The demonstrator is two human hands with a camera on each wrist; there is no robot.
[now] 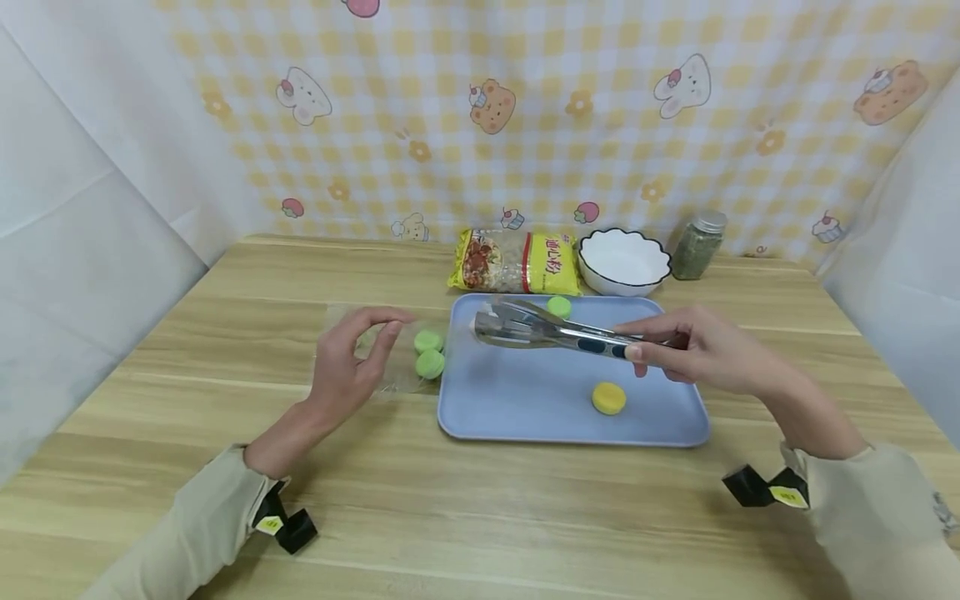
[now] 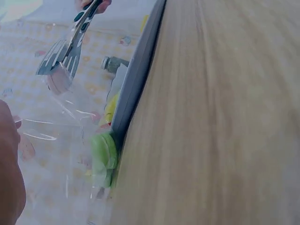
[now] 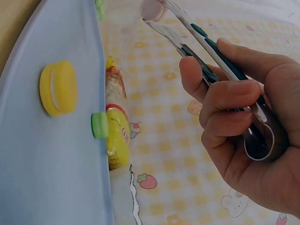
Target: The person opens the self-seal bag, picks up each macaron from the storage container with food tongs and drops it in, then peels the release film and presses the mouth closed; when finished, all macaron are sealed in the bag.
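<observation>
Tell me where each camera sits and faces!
Head: on the head, facing forward and down at the blue rectangular tray; left hand and right hand show.
Left wrist: on that wrist, facing the clear plastic bag and green round macarons; both hands partly show.
Right wrist: on that wrist, facing silver metal tongs; the right hand gripping them shows.
Head and right wrist both show the round yellow macaron.

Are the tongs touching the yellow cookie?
Apart. The right wrist view shows a clear gap: the tongs are up in the air, and the yellow cookie lies away from them on the tray.
</observation>
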